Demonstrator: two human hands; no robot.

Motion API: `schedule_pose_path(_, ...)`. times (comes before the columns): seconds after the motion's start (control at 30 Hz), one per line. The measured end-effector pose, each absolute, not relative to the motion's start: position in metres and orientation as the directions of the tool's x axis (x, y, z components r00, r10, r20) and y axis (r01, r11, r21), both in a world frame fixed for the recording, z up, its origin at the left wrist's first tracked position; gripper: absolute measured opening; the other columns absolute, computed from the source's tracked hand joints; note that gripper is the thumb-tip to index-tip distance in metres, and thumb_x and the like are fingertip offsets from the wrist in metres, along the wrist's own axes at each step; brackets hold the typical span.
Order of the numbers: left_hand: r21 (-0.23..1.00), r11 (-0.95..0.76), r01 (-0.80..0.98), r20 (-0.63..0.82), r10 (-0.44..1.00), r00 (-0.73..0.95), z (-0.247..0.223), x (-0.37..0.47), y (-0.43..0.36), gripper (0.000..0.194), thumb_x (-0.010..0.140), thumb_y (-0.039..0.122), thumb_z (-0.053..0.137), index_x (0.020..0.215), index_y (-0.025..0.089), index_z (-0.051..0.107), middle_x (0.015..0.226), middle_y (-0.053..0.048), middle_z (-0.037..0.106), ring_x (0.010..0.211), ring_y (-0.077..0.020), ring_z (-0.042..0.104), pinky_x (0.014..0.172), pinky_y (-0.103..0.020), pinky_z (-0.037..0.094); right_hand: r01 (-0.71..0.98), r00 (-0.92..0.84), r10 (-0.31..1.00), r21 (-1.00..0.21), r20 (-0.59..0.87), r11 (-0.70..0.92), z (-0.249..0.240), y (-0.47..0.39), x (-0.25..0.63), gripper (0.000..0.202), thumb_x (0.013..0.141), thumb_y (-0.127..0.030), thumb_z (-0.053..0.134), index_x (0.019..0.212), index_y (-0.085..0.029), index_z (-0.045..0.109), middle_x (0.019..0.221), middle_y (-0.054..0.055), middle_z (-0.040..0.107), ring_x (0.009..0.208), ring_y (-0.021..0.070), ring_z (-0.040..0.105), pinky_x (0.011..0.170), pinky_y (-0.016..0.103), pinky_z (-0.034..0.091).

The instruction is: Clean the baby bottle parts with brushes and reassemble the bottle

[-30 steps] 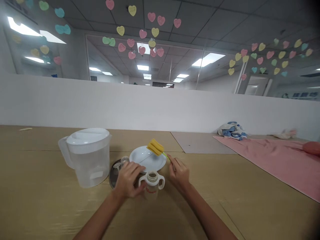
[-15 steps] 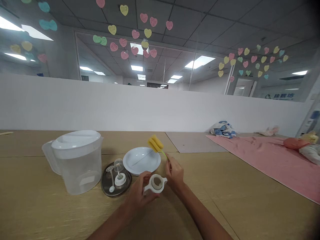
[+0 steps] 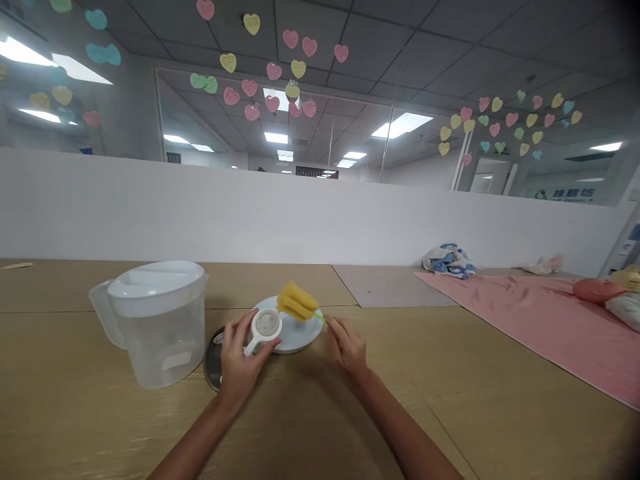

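My left hand point(image 3: 241, 353) grips a small white strainer point(image 3: 268, 323) by its rim and handle, its round face turned towards me over the left edge of the plate. My right hand point(image 3: 348, 345) is closed on the thin green handle of a yellow sponge brush point(image 3: 298, 302). The brush's sponge head hangs above the white plate point(image 3: 300, 342), just right of the strainer. Behind my left hand, a dark metal tray point(image 3: 212, 365) is mostly hidden, along with the small items on it.
A clear plastic pitcher point(image 3: 163, 340) with a white lid stands left of the tray. To the right, a pink cloth point(image 3: 530, 317) covers the table. A crumpled blue and white cloth point(image 3: 450, 260) lies against the white wall point(image 3: 300, 223).
My left hand has moved left and up with the strainer, now covering much of the tray. The sponge head has swung left and lower over the plate.
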State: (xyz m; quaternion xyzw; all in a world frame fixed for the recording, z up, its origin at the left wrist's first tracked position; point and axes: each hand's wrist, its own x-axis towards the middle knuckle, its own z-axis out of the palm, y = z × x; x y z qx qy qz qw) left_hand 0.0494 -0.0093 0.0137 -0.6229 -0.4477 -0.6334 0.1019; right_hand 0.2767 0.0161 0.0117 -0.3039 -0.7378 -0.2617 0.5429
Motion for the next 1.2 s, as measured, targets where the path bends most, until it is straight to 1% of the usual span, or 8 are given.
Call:
schedule_pose_path(0.07,0.377,-0.556,0.740,0.907,0.385,-0.172,0.011,0.041,-0.002,0.050,0.073,0.048,0.062,0.113,0.019,0.055,0.098,-0.006,0.049,0.091,-0.0195,0.054,0.080,-0.032,0.048,0.723,-0.295,0.127,0.134,0.947,0.677,0.012,0.015,0.277,0.035,0.085,-0.009,0.042,0.115,-0.017,0.059,0.086,0.007,0.063,0.070,0.0094,0.060,0.059,0.018,0.045)
schedule_pose_path(0.17,0.284,-0.537,0.794,0.934,0.340,-0.104,0.007,0.028,0.007,0.051,0.074,0.044,0.062,0.119,0.021,0.051,0.102,-0.007,0.047,0.093,-0.0191,0.053,0.084,-0.033,0.048,0.720,-0.332,0.092,0.189,0.939,0.668,0.014,0.016,0.278,0.037,0.082,-0.006,0.043,0.111,-0.020,0.061,0.084,0.006,0.062,0.066,0.0079,0.056,0.059,0.017,0.043)
schedule_pose_path(0.27,0.130,-0.524,0.842,0.952,0.303,0.042,0.006,0.017,0.012,0.053,0.077,0.039,0.061,0.125,0.023,0.046,0.105,-0.008,0.047,0.097,-0.0192,0.054,0.087,-0.034,0.048,0.745,-0.343,0.066,0.229,0.937,0.627,0.019,0.017,0.280,0.041,0.079,-0.002,0.043,0.106,-0.025,0.065,0.082,0.003,0.063,0.069,0.0089,0.055,0.062,0.019,0.041)
schedule_pose_path(0.37,-0.045,-0.495,0.868,0.937,0.281,0.208,0.009,0.008,0.012,0.051,0.080,0.034,0.058,0.127,0.024,0.044,0.107,-0.009,0.048,0.101,-0.0204,0.054,0.089,-0.035,0.048,0.754,-0.387,0.058,0.279,0.920,0.595,0.024,0.015,0.281,0.044,0.077,0.001,0.042,0.104,-0.025,0.065,0.080,0.002,0.065,0.068,0.0098,0.053,0.063,0.021,0.040)
schedule_pose_path(0.47,-0.134,-0.487,0.863,0.911,0.282,0.301,0.013,0.004,0.010,0.046,0.085,0.030,0.051,0.130,0.025,0.041,0.107,-0.009,0.048,0.105,-0.0215,0.053,0.090,-0.038,0.049,0.751,-0.422,0.046,0.320,0.906,0.578,0.028,0.014,0.282,0.045,0.077,0.002,0.041,0.105,-0.025,0.064,0.082,0.002,0.065,0.069,0.0101,0.052,0.064,0.023,0.038)
schedule_pose_path(0.63,-0.153,-0.510,0.846,0.911,0.259,0.321,0.018,0.006,0.005,0.043,0.089,0.028,0.041,0.132,0.026,0.039,0.104,-0.009,0.049,0.107,-0.0226,0.052,0.089,-0.041,0.050,0.750,-0.411,0.029,0.320,0.911,0.579,0.026,0.013,0.279,0.041,0.080,0.000,0.044,0.107,-0.025,0.062,0.083,0.002,0.066,0.070,0.0101,0.052,0.065,0.023,0.037)
schedule_pose_path(0.9,-0.125,-0.442,0.888,0.938,0.240,0.251,0.022,0.017,0.001,0.043,0.088,0.032,0.045,0.130,0.025,0.041,0.104,-0.009,0.048,0.105,-0.0217,0.054,0.089,-0.038,0.050,0.747,-0.390,-0.001,0.318,0.921,0.584,0.022,0.010,0.271,0.038,0.081,0.001,0.047,0.106,-0.023,0.063,0.083,0.002,0.066,0.073,0.0099,0.053,0.066,0.023,0.038)
schedule_pose_path(1.2,-0.117,-0.409,0.905,0.947,0.229,0.226,0.016,0.019,0.006,0.046,0.082,0.031,0.056,0.126,0.023,0.045,0.108,-0.010,0.050,0.102,-0.0212,0.056,0.086,-0.033,0.051,0.765,-0.375,0.003,0.308,0.927,0.566,0.024,0.006,0.265,0.041,0.082,-0.001,0.049,0.112,-0.026,0.060,0.083,0.001,0.066,0.071,0.0100,0.053,0.065,0.023,0.038)
